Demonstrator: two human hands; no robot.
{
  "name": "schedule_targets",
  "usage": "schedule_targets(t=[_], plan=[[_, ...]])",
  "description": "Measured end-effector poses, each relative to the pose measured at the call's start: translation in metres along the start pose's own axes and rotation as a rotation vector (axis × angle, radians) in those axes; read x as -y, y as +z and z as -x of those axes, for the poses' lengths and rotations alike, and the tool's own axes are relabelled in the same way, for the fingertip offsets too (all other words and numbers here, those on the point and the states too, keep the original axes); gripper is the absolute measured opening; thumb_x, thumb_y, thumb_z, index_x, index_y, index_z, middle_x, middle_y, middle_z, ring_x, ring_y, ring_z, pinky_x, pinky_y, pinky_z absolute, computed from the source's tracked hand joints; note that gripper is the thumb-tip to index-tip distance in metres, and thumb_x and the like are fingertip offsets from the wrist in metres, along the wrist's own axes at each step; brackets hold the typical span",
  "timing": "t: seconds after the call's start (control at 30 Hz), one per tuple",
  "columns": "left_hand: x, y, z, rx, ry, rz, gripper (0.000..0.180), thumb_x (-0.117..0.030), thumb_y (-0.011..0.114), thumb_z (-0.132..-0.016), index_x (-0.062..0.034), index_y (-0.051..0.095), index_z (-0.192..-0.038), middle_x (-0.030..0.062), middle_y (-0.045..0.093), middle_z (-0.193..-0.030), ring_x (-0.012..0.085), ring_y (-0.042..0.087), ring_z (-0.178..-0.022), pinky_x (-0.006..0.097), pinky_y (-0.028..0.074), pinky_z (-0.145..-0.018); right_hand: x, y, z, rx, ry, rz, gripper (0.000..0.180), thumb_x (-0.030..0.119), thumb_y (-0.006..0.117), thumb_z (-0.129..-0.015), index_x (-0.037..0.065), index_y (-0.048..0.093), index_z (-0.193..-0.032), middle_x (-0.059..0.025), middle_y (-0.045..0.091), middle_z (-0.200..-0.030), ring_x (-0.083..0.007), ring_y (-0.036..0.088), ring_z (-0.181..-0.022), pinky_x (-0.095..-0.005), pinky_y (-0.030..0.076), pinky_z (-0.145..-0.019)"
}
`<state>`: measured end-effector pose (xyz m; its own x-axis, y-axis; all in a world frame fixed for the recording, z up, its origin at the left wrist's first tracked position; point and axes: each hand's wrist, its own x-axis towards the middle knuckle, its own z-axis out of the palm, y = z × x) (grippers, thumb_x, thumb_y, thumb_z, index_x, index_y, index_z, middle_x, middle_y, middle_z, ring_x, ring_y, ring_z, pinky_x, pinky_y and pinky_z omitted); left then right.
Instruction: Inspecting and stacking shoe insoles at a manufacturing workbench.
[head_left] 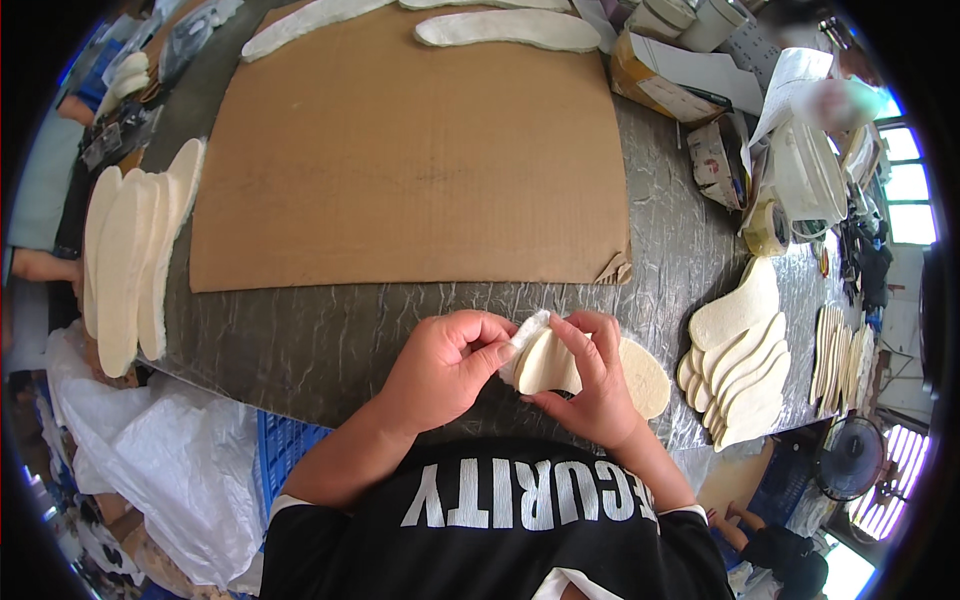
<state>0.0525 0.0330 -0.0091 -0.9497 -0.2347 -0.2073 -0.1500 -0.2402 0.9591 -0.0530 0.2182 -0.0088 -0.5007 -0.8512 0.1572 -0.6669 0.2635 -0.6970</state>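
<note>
Close to my body, both hands work on a cream insole (552,362) with a white fleecy layer along its far left edge. My left hand (445,362) pinches that white edge between thumb and fingers. The piece bends in my right hand (592,375), whose fingers lie over its top while the thumb is underneath. Its rounded end (645,380) sticks out to the right, past my right hand; I cannot tell if it is the same piece or another below. A fanned stack of cream insoles (735,365) lies right of my hands.
A cardboard sheet (410,170) covers the table's middle, with white insoles (520,30) at its far edge. More insoles (140,260) lie left, by another person's hand (45,266). A cardboard box (650,80), a tape roll (767,228) and thin stacked pieces (838,360) are right.
</note>
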Motion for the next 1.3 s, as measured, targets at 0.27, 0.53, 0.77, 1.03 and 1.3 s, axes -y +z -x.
schedule_targets(t=[0.27,0.53,0.77,1.03,1.3], plan=[[-0.004,0.005,0.004,-0.054,0.142,-0.201,0.007,0.001,0.063,-0.087,0.0048,0.060,-0.082,0.0120,0.067,-0.094,0.0129,0.062,-0.079,0.026,0.050,-0.069,-0.010,0.016,0.005,-0.103,-0.023,0.032,0.093,0.010,0.086,-0.053,0.013,0.044,-0.136,-0.0178,0.046,-0.123,-0.0400,0.046,-0.110,-0.0489,0.044,-0.090],[0.007,-0.001,0.012,0.019,0.227,-0.186,0.014,0.004,0.068,-0.082,0.0033,0.059,-0.093,0.0104,0.064,-0.095,0.0149,0.062,-0.081,0.027,0.052,-0.070,-0.021,0.033,0.010,-0.168,-0.085,0.049,0.089,0.008,0.084,-0.053,0.010,0.044,-0.133,-0.0176,0.050,-0.127,-0.0397,0.048,-0.112,-0.0504,0.043,-0.092],[0.023,-0.005,0.016,-0.030,0.246,-0.253,0.032,0.011,0.071,-0.075,0.0006,0.058,-0.103,0.0100,0.061,-0.095,0.0153,0.059,-0.083,0.027,0.050,-0.075,-0.016,0.014,0.010,-0.278,-0.179,0.147,0.087,0.035,0.083,-0.060,0.011,0.044,-0.134,-0.0162,0.052,-0.128,-0.0361,0.051,-0.111,-0.0468,0.040,-0.091],[0.034,-0.018,0.014,-0.029,0.275,-0.190,0.029,0.016,0.066,-0.078,-0.0001,0.058,-0.101,0.0087,0.059,-0.098,0.0147,0.057,-0.087,0.025,0.048,-0.078,-0.019,-0.044,0.000,0.009,0.069,0.157,0.040,0.033,0.080,-0.066,0.009,0.065,-0.094,-0.0028,0.066,-0.083,-0.0238,0.062,-0.080,-0.0391,0.041,-0.082],[0.021,-0.017,0.002,0.021,0.255,-0.256,0.028,0.005,0.070,-0.080,0.0015,0.059,-0.105,0.0102,0.056,-0.106,0.0150,0.055,-0.093,0.025,0.046,-0.079,-0.019,-0.035,0.002,0.035,0.071,0.088,0.026,0.025,0.077,-0.070,0.011,0.067,-0.089,-0.0018,0.064,-0.081,-0.0211,0.063,-0.081,-0.0374,0.042,-0.078]])
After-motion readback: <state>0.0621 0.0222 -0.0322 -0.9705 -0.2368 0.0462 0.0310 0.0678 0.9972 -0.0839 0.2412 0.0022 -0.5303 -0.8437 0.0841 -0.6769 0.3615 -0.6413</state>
